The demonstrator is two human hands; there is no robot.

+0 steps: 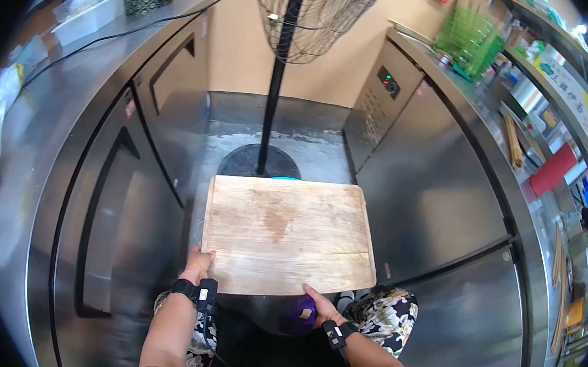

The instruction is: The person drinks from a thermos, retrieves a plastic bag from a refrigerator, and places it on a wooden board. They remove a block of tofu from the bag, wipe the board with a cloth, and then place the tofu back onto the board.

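A large wooden cutting board (288,235) is held flat in front of me, above the floor between two steel counters. My left hand (199,264) grips its near left corner, thumb on top. My right hand (320,304) holds the near edge toward the right, fingers under the board. Both wrists wear black bands. The board is pale with a brownish stain near its middle.
Steel refrigerated cabinets (125,190) line the left and right (440,196) sides of a narrow aisle. A standing fan (275,77) with a round black base (259,161) stands ahead. A green rack (469,39) and kitchen items sit on the right counter.
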